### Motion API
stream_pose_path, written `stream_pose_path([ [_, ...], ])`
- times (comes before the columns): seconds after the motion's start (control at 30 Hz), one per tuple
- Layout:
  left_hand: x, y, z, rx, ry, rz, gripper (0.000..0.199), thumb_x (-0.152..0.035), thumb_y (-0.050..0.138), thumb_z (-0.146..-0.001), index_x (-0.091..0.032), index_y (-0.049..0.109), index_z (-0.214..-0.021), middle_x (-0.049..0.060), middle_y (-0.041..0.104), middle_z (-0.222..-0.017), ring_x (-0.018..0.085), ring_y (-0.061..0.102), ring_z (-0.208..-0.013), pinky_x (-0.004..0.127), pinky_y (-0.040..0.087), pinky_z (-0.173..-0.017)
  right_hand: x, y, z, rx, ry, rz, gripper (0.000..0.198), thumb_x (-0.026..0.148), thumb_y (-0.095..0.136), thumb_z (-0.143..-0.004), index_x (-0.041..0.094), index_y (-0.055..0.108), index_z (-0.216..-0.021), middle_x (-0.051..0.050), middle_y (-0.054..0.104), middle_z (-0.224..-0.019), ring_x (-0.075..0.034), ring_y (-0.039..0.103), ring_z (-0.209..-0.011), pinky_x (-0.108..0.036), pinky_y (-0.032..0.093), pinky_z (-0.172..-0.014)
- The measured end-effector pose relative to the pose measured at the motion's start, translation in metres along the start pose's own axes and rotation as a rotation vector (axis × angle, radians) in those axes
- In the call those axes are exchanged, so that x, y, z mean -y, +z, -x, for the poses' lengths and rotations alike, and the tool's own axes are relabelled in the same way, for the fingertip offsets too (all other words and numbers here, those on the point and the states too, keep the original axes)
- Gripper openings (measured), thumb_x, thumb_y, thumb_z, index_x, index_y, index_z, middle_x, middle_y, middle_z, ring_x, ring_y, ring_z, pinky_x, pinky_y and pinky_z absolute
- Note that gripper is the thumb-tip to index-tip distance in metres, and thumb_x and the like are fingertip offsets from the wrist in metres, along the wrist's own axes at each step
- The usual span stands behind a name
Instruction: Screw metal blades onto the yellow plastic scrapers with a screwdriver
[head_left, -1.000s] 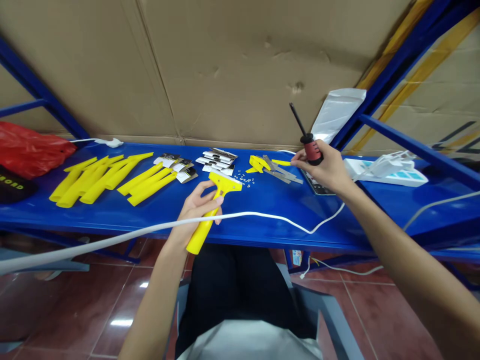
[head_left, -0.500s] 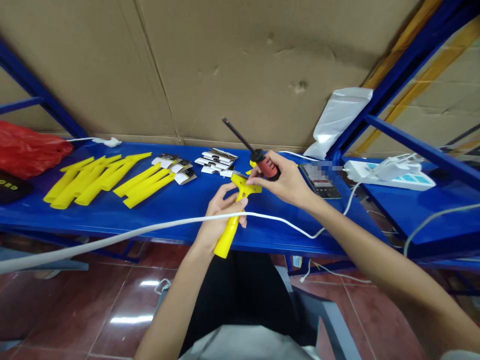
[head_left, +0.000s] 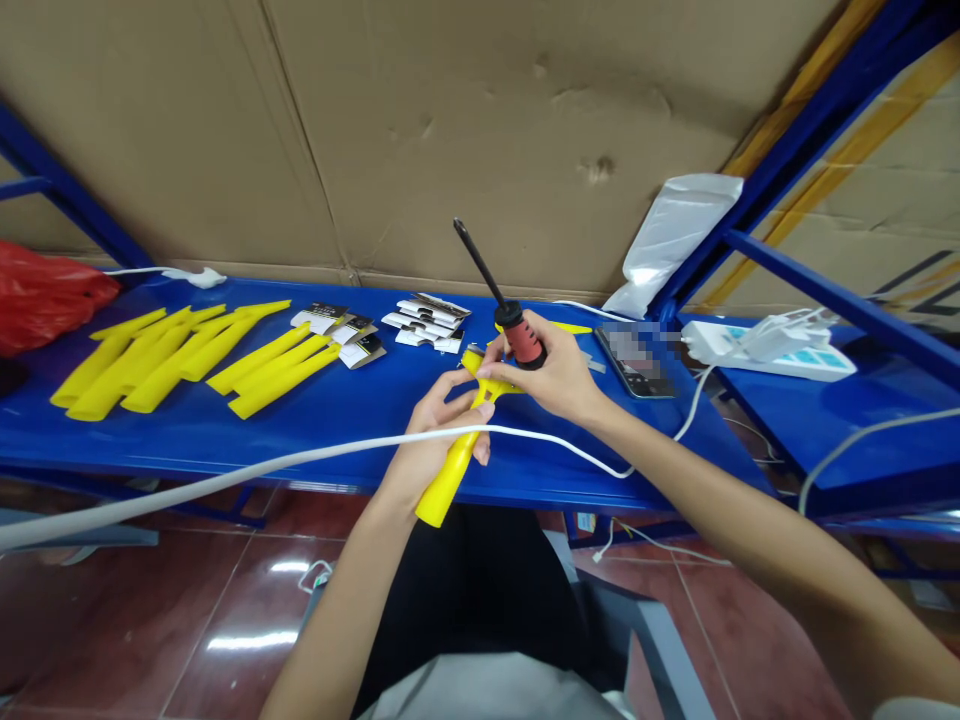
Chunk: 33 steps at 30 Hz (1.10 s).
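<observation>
My left hand (head_left: 435,430) is closed round the handle of a yellow scraper (head_left: 442,484) with a T-shaped head, held over the table's front edge. A screwdriver (head_left: 523,335) with a red and black grip sits in my closed right hand (head_left: 562,375), its dark shaft pointing up and away from the scraper. The right thumb and forefinger also reach the scraper's head, hiding part of it. Behind that hand lies another yellow piece (head_left: 574,327), partly covered.
Several yellow scraper handles (head_left: 161,365) lie on the blue table (head_left: 337,440) to the left, beside black-and-white cards (head_left: 360,340) and folded white cards (head_left: 427,322). A phone (head_left: 637,360) and a power strip (head_left: 772,350) are at the right. A white cable (head_left: 300,455) crosses in front.
My right thumb and forefinger have moved left across the scraper's head. The screwdriver now stands more upright. The scraper has dropped slightly to the lower left, and the view has shifted a little.
</observation>
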<state>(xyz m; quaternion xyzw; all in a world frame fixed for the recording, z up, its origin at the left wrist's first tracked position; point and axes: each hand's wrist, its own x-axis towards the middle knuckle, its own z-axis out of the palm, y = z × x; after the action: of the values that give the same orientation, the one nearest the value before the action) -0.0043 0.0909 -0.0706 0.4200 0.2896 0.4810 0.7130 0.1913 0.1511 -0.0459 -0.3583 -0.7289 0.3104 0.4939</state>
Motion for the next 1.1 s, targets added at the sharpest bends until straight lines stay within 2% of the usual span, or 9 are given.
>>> stream_pose_path([
  [0.23,0.0,-0.0019,-0.0001,0.035,-0.002,-0.017,0.055,-0.026,0.092,-0.087,-0.02,0.059,-0.131,-0.003,0.069,-0.086,0.01,0.062,-0.052,0.027,0.055,-0.057,-0.0036,-0.0004,-0.0006,-0.002,0.038,-0.036,0.046,0.051,0.099,-0.079,0.023,0.066,-0.095,-0.001,0.075,-0.093,-0.018,0.066,-0.081,-0.037,0.056,-0.081],
  [0.33,-0.0001,-0.0021,0.0001,0.041,-0.009,-0.019,0.055,-0.024,0.092,-0.087,-0.02,0.06,-0.131,-0.003,0.068,-0.086,0.01,0.062,-0.052,0.026,0.055,-0.056,-0.0046,-0.0027,-0.0032,0.022,0.116,-0.02,0.051,0.053,0.101,-0.072,0.022,0.068,-0.095,-0.002,0.071,-0.097,-0.018,0.062,-0.084,-0.036,0.054,-0.08],
  [0.57,-0.0025,-0.0025,0.0041,0.092,-0.022,-0.071,0.05,-0.021,0.085,-0.09,-0.02,0.06,-0.134,-0.002,0.07,-0.085,0.011,0.064,-0.053,0.027,0.054,-0.058,-0.0046,-0.0063,-0.0053,0.101,0.294,-0.165,0.058,0.052,0.104,-0.062,0.023,0.064,-0.091,-0.001,0.065,-0.095,-0.017,0.056,-0.08,-0.035,0.054,-0.073],
  [0.7,-0.0027,-0.0025,0.0039,0.101,-0.024,-0.071,0.049,-0.021,0.085,-0.09,-0.019,0.06,-0.133,-0.002,0.071,-0.083,0.012,0.063,-0.053,0.027,0.054,-0.057,-0.0038,-0.0074,-0.0034,0.115,0.321,-0.119,0.055,0.051,0.102,-0.066,0.022,0.064,-0.092,-0.001,0.064,-0.092,-0.016,0.054,-0.076,-0.034,0.05,-0.07],
  [0.97,-0.0036,-0.002,0.0049,0.111,-0.033,-0.087,0.048,-0.024,0.085,-0.092,-0.02,0.06,-0.133,-0.001,0.072,-0.084,0.012,0.063,-0.053,0.027,0.052,-0.058,0.0008,-0.0059,-0.0015,0.132,0.37,-0.235,0.057,0.053,0.103,-0.065,0.021,0.064,-0.092,0.0,0.063,-0.091,-0.015,0.054,-0.077,-0.032,0.046,-0.069],
  [1.1,-0.0044,-0.0018,0.0068,0.11,-0.036,-0.118,0.046,-0.026,0.084,-0.094,-0.02,0.061,-0.133,-0.002,0.07,-0.076,0.013,0.063,-0.054,0.027,0.052,-0.06,-0.0013,-0.0072,-0.0009,0.102,0.318,-0.134,0.056,0.052,0.103,-0.065,0.021,0.065,-0.092,0.0,0.064,-0.091,-0.015,0.053,-0.076,-0.031,0.045,-0.068],
])
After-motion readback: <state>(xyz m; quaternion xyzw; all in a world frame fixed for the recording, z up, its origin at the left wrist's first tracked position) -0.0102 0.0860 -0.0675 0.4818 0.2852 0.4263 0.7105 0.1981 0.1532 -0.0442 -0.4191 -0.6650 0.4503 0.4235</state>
